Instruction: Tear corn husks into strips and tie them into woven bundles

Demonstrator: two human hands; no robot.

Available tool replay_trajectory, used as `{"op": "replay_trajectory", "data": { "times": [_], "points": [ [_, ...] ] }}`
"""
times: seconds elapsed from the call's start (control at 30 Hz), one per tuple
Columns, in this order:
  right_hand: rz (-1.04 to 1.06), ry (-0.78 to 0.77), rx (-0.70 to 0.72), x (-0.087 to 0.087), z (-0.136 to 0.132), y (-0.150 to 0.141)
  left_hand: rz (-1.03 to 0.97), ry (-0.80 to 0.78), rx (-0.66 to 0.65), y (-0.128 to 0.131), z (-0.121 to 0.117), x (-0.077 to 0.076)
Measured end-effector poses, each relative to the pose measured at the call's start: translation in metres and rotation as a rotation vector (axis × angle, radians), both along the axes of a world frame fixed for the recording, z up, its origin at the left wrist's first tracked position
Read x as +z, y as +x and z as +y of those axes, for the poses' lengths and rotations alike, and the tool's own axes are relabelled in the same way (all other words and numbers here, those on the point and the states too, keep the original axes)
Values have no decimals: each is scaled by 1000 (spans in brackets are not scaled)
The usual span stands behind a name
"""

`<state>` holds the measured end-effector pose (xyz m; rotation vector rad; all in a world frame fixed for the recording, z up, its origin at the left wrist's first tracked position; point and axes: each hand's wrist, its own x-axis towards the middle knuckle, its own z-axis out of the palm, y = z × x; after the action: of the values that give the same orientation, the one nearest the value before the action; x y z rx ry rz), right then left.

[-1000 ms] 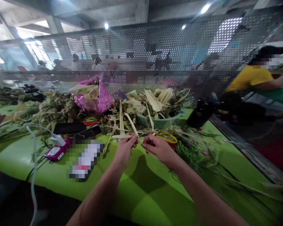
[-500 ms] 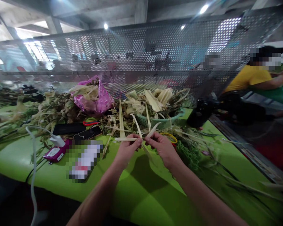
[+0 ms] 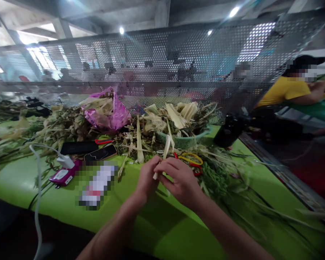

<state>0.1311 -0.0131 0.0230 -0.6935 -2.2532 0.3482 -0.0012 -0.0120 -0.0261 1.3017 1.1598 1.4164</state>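
Observation:
Pale dried husk strips (image 3: 166, 146) stick up between my two hands over the green table. My left hand (image 3: 148, 177) is closed round their lower part, its fingertips mostly behind the other hand. Pressed against it, my right hand (image 3: 180, 178) pinches the same strips with thumb and fingers. A short pale end (image 3: 155, 176) pokes out below the fingers. Just beyond the right hand lie scissors (image 3: 191, 159) with yellow and red handles. A pale husk piece (image 3: 139, 144) leans upright beyond the left hand.
A green basket (image 3: 184, 141) of dried husks stands ahead, beside a pink bag (image 3: 116, 115). Left are phones (image 3: 100, 153), a red-handled cutter (image 3: 104, 141) and a purple power strip (image 3: 65, 175) with a white cable. A black bottle (image 3: 229, 130) and a person in yellow (image 3: 289, 88) are right.
My hands have come together, and the right now overlaps the left. The strips that were spread apart are gathered upright. More of the scissors shows.

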Motion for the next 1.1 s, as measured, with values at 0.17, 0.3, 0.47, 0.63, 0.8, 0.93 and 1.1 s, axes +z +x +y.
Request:
{"op": "replay_trajectory", "data": {
  "times": [0.17,0.3,0.47,0.63,0.8,0.93,1.1],
  "points": [
    [163,-59,-130,1,7,9,-187,-4,17,-3,5,8],
    [212,-209,-169,-1,18,14,-384,-100,-39,-3,8,7],
    [167,-173,-185,-5,25,16,-509,-156,-139,-5,4,10],
    [100,-73,-194,-7,27,16,-586,-172,-215,-8,1,13],
    [-72,48,-192,-9,27,15,-485,-168,-118,-8,4,10],
    [-150,185,-144,-8,24,13,-562,-162,-98,-8,8,6],
    [-143,258,-77,-5,22,12,-608,-148,-105,-8,10,4]
  ]
}}
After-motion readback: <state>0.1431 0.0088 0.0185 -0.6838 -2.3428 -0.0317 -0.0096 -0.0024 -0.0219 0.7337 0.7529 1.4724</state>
